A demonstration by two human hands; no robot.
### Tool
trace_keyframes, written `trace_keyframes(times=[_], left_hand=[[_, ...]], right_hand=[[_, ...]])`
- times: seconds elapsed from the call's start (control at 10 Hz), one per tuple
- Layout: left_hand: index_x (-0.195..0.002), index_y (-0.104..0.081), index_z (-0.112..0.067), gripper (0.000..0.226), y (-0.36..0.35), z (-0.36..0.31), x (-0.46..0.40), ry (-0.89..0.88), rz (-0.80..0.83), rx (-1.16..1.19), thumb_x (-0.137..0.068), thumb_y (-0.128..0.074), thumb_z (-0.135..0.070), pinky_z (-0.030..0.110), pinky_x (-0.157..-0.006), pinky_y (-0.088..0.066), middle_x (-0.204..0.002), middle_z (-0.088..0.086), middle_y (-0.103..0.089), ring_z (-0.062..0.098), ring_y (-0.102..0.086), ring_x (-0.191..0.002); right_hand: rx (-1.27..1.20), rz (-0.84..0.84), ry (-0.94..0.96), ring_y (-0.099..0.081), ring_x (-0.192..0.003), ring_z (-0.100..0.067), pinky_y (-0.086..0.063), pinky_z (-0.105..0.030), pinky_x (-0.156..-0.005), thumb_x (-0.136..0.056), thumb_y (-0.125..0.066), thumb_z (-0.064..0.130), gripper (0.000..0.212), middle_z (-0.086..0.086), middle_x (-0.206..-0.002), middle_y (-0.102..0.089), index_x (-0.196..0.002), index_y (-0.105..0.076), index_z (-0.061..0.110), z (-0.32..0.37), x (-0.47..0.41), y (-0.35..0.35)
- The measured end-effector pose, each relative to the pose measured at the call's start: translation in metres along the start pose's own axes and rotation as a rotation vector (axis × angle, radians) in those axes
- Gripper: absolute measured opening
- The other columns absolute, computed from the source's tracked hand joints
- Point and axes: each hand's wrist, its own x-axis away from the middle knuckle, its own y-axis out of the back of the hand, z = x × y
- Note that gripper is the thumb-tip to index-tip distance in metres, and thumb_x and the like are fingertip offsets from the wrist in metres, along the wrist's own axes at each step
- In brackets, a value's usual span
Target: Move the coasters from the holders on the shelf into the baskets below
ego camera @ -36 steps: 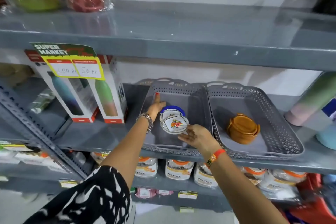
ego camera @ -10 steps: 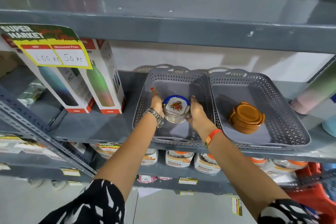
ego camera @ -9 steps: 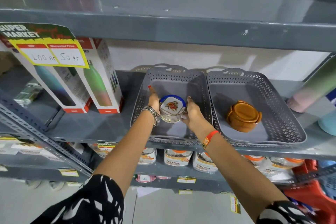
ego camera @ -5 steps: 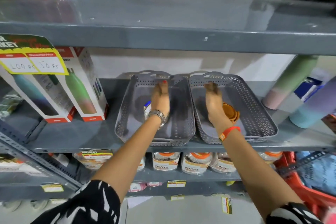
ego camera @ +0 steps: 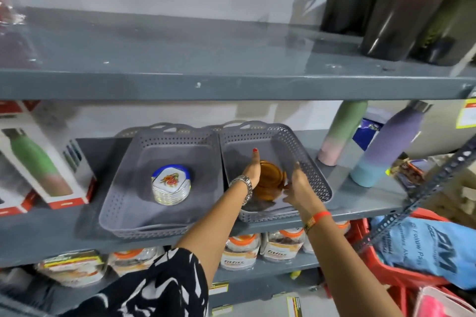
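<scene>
One stack of amber coasters sat in the right of two grey baskets, cupped between two hands: the left hand flat against its left side, the right hand curved on its right, both touching it. One stack of floral white coasters lay alone in the left basket, well apart from the hands, on a grey shelf
</scene>
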Motion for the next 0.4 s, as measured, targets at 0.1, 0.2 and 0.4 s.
trace_keyframes(times=[0.1,0.2,0.4], left_hand=[[-0.142,-0.028,-0.006,0.081,-0.001,-0.004,-0.003,0.030,-0.015,-0.018,-0.090,-0.004,-0.063,0.043,-0.113,-0.018,-0.149,0.018,-0.027,0.033,-0.027,-0.136],[-0.142,-0.029,-0.007,0.081,-0.001,-0.001,0.002,0.027,-0.034,0.010,-0.089,-0.005,-0.063,0.043,-0.114,-0.021,-0.148,0.019,-0.030,0.033,-0.030,-0.135],[-0.141,-0.031,-0.005,0.071,0.008,0.007,0.015,-0.069,-0.096,-0.043,-0.094,-0.011,-0.055,0.036,-0.108,-0.026,-0.145,0.017,-0.034,0.030,-0.034,-0.132]], right_hand=[[-0.035,0.001,-0.056,-0.060,-0.091,-0.028,-0.048,-0.033,-0.076,-0.100,-0.023,0.051,0.057,-0.015,-0.104,-0.061,-0.121,-0.053,0.008,0.005,-0.006,-0.001],[-0.035,0.032,-0.042,-0.042,-0.057,-0.017,-0.044,-0.025,-0.057,-0.102,-0.022,0.047,0.049,-0.007,-0.070,-0.048,-0.099,-0.054,0.010,0.008,-0.007,-0.002],[0.039,-0.050,0.045,-0.051,-0.113,-0.032,-0.034,-0.049,-0.113,-0.099,-0.029,0.050,0.061,-0.022,-0.146,-0.044,-0.140,-0.044,0.007,-0.003,-0.014,-0.003]])
